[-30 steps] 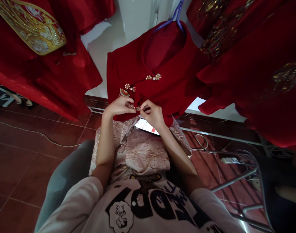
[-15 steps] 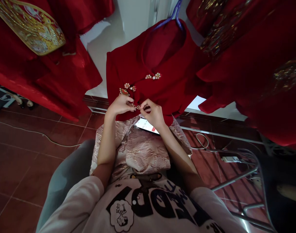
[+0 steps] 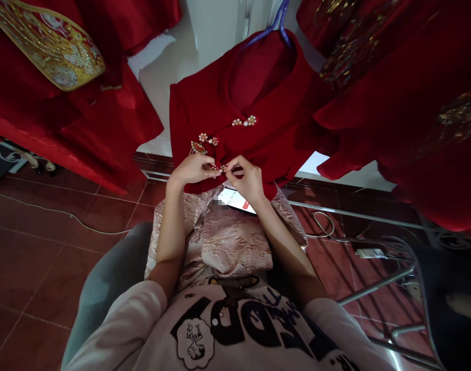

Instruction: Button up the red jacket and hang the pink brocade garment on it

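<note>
A red garment (image 3: pixel 274 144) hangs from a purple hanger (image 3: pixel 272 31) in front of me. One beaded flower clasp (image 3: pixel 245 121) sits below its neckline; another flower ornament (image 3: pixel 208 139) with a fan-shaped charm (image 3: pixel 198 148) is at the left. At the lower front, my left hand (image 3: pixel 195 169) pinches the left part of a small beaded clasp (image 3: pixel 222 169). My right hand (image 3: pixel 246 178) pinches that clasp's right end, its fingertips close to the left ones. Below the hands, a lit phone (image 3: pixel 237 200) lies on pink shiny fabric (image 3: pixel 235 237) over my lap.
More red garments with gold decoration hang at the left (image 3: pixel 115 123) and right (image 3: pixel 409 154). A metal-framed chair (image 3: pixel 378 286) stands at the lower right. Cables (image 3: pixel 84 225) and a white power strip (image 3: pixel 370 253) lie on the tiled floor. Part of a person's foot shows at the right edge.
Both hands have shifted slightly right with their fingertips still at the clasp. The rest of the view has moved only a little.
</note>
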A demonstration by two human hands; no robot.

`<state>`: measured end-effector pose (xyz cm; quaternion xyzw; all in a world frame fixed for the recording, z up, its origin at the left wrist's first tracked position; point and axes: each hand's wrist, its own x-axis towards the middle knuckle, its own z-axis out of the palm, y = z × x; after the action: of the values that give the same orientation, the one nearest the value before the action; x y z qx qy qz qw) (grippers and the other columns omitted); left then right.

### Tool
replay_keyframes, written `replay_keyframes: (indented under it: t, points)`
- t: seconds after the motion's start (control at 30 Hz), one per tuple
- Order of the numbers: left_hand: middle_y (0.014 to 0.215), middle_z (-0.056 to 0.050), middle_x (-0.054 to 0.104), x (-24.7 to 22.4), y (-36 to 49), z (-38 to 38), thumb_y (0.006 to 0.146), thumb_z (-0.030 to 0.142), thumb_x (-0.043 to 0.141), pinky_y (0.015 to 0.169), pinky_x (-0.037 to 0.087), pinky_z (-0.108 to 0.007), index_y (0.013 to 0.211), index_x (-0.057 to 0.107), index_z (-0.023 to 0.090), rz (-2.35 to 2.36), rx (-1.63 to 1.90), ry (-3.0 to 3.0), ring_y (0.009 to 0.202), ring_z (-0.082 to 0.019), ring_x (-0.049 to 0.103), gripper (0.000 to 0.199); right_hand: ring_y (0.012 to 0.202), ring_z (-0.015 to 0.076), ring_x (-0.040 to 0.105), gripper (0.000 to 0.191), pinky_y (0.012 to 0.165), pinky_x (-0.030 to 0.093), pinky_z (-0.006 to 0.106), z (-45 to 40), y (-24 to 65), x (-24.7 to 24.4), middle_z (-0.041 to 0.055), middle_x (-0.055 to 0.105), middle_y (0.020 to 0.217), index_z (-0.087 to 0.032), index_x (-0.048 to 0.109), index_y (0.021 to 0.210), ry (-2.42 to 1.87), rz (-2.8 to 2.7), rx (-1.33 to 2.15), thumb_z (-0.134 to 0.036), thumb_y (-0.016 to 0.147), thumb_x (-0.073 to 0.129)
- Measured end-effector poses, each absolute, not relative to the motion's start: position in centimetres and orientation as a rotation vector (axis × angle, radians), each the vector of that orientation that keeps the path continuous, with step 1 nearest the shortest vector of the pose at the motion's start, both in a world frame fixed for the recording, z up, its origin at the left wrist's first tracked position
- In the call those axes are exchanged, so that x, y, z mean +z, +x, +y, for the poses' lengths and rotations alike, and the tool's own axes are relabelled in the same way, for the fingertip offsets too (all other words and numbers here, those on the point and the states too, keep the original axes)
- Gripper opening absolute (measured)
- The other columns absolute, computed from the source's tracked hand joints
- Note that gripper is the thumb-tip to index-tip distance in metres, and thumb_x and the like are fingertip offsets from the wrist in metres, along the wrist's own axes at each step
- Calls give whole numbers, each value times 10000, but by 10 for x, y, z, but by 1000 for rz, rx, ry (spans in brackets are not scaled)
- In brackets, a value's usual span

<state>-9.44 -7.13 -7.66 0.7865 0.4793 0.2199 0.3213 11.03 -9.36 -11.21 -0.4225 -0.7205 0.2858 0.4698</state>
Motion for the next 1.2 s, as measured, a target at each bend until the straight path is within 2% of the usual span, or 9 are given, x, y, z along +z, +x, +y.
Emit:
replay_keyframes:
  t: [0.3, 0.4, 0.57, 0.73, 0.83, 0.9, 0.97, 1.07, 1.2]
  points:
    - [744, 1, 736, -79, -97, -71, 792, 333, 773, 643, 427, -230, 809, 681, 174, 1287, 525, 2056, 703, -134, 648, 184, 832, 170, 721, 144, 647, 613, 273, -86, 120, -109, 27, 726, 939, -226, 580, 908, -1019, -1805, 822, -358, 868, 623]
    - [781, -8, 755, -80, -100, -72, 755, 280, 794, 671, 454, -236, 864, 669, 176, 1296, 515, 2008, 730, -147, 686, 195, 764, 152, 711, 172, 640, 578, 270, -86, 127, -100, 38, 743, 993, -221, 588, 954, -1032, -1814, 799, -351, 863, 653]
    - [754, 12, 730, -74, -97, -75, 752, 335, 833, 654, 413, -244, 851, 683, 190, 1375, 508, 2097, 711, -143, 651, 231, 618, 119, 618, 165, 660, 540, 290, -94, 132, -87, 20, 751, 889, -227, 599, 972, -1085, -1825, 729, -375, 915, 642]
    - [654, 30, 644, -69, -94, -77, 764, 434, 864, 632, 337, -274, 815, 722, 210, 1481, 499, 2143, 661, -140, 561, 270, 840, 188, 692, 269, 710, 556, 314, -92, 128, -100, 41, 745, 954, -234, 616, 1041, -1067, -1944, 749, -369, 848, 748]
    - [600, 37, 569, -70, -95, -75, 784, 461, 855, 641, 346, -285, 764, 739, 222, 1456, 527, 2195, 616, -133, 499, 265, 825, 183, 707, 225, 741, 587, 320, -87, 126, -110, 23, 729, 898, -238, 601, 1042, -1057, -1938, 863, -296, 854, 711]
    - [649, 20, 568, -71, -95, -73, 780, 455, 865, 720, 406, -295, 768, 758, 222, 1446, 561, 2270, 680, -152, 520, 257, 804, 177, 709, 216, 771, 599, 331, -85, 125, -112, 13, 721, 875, -239, 592, 1038, -1050, -1924, 884, -273, 852, 696]
    - [797, -19, 611, -74, -94, -72, 761, 438, 888, 890, 453, -351, 823, 784, 217, 1459, 609, 2350, 850, -200, 571, 252, 803, 176, 711, 222, 793, 603, 338, -85, 126, -112, 12, 716, 875, -238, 588, 1035, -1027, -1916, 881, -271, 844, 696]
    - [1046, -67, 614, -77, -93, -70, 760, 412, 902, 1111, 382, -487, 908, 803, 213, 1476, 660, 2414, 1076, -261, 554, 267, 792, 168, 704, 213, 792, 602, 333, -86, 127, -107, 8, 702, 863, -236, 577, 1023, -992, -1902, 885, -285, 846, 686]
    - [1102, -64, 579, -80, -94, -70, 796, 424, 878, 1137, 378, -515, 931, 803, 219, 1431, 686, 2433, 1108, -261, 524, 257, 796, 159, 690, 200, 770, 598, 314, -89, 127, -102, 3, 692, 858, -241, 561, 1011, -993, -1899, 885, -297, 852, 668]
